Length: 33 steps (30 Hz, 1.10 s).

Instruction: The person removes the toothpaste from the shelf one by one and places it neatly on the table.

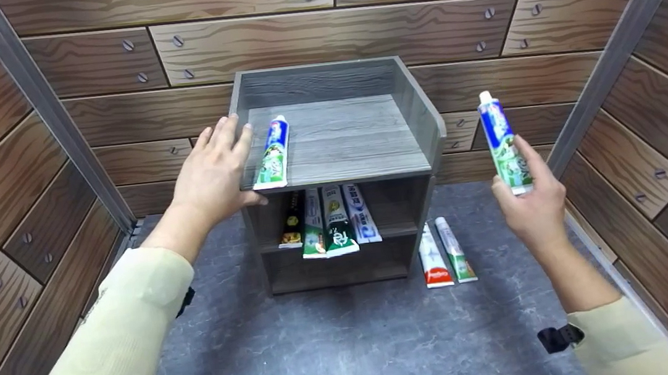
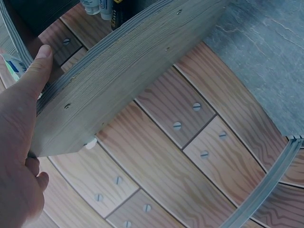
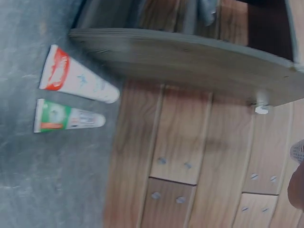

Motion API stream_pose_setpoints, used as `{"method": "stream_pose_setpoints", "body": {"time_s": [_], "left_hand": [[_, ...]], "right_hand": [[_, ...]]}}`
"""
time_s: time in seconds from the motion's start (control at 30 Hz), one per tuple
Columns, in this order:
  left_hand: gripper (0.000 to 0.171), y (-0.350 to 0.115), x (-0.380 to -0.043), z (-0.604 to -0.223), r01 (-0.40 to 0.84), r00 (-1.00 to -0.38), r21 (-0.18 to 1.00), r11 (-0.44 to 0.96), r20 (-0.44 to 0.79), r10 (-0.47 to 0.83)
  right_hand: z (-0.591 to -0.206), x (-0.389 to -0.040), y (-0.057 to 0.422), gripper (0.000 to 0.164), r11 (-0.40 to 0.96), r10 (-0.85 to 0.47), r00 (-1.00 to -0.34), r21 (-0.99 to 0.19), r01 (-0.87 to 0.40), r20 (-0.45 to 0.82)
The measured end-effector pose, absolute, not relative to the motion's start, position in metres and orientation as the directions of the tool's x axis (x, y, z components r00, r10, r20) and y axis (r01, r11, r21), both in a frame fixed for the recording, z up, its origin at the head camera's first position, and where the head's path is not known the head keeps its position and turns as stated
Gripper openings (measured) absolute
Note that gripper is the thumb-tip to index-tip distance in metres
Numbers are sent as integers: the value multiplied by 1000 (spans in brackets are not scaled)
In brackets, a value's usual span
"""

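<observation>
In the head view, my right hand [image 1: 535, 203] holds a blue, white and green toothpaste tube [image 1: 499, 139], cap upward, in the air right of a small grey wooden shelf unit [image 1: 347, 136]. A similar toothpaste tube [image 1: 274, 153] lies on the unit's top board, near its left side. My left hand [image 1: 208, 173] rests at the unit's left side panel, fingers extended and thumb by the front edge. The left wrist view shows that thumb [image 2: 40, 66] at the panel's edge. Only a sliver of my right hand [image 3: 297, 185] enters the right wrist view.
Several toothpaste tubes [image 1: 337, 221] lie side by side on the middle shelf, their ends facing front. On the grey floor [image 1: 326, 350], right of the unit, lie a red-and-white tube [image 1: 435, 261] and a green-and-white tube [image 1: 456, 252]. Wood-patterned walls [image 1: 330, 35] enclose the space.
</observation>
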State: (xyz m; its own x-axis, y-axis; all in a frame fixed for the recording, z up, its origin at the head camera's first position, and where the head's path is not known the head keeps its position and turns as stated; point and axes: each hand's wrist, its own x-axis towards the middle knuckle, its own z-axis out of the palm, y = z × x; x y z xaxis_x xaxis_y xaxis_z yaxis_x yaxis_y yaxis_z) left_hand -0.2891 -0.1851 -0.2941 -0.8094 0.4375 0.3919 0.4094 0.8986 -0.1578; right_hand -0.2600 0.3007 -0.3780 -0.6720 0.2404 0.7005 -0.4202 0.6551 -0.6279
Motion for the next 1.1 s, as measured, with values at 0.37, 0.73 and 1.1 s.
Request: {"method": "stream_pose_setpoints", "body": {"time_s": [0.37,0.73,1.1], "left_hand": [[130,-183,-290,-294,411,-805,-158,898,399,438],[130,-185,-290,-295,399,-817,-152,904,390,426],[129,-184,-290,-295,396,-816,-155,905,393,425]], "right_hand": [[-435,-272,321,72,708,267,-744,-649,-279,612],[-476,-273,330,71,713,292,-822,-684,-153,488],[-516,-274,341,69,708,274,-869,-698,-108,412]]}}
